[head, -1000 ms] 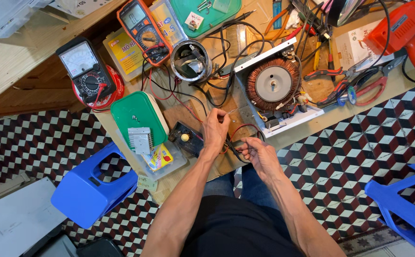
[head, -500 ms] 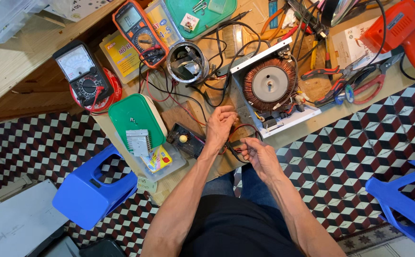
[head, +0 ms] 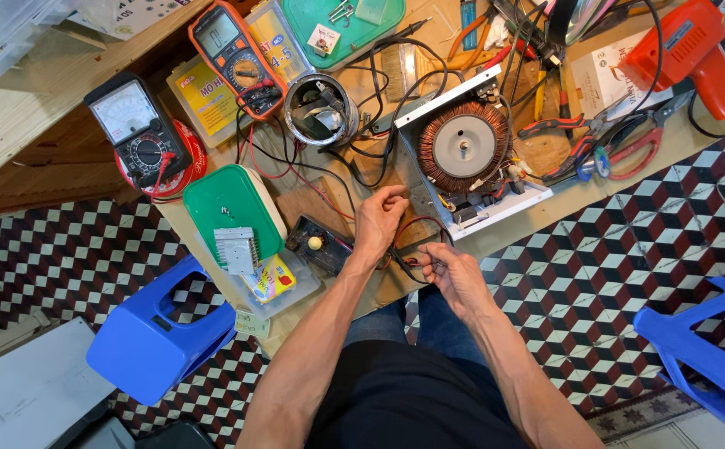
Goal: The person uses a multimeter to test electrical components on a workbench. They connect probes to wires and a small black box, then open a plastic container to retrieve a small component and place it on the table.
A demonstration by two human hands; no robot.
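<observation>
My left hand [head: 380,223] rests on the wooden workbench [head: 495,233] with its fingertips pinched on thin red and black wires [head: 412,229]. My right hand [head: 454,274] sits just to its right, near the front edge, fingers closed on the ends of the same wires. The wires run toward a toroidal transformer [head: 462,145] with copper windings, mounted on a white metal frame just beyond my hands. A small black box with a yellow knob [head: 319,244] lies to the left of my left wrist.
An orange digital multimeter [head: 236,51], a black analog meter [head: 140,126], a green-lidded box [head: 233,208], a round metal part [head: 321,108], pliers [head: 595,150] and an orange heat gun [head: 686,46] crowd the bench. Blue plastic stools [head: 154,337] stand on the chequered floor on both sides.
The view has shifted slightly. My left hand has moved a little up toward the transformer, and both hands keep working the wires.
</observation>
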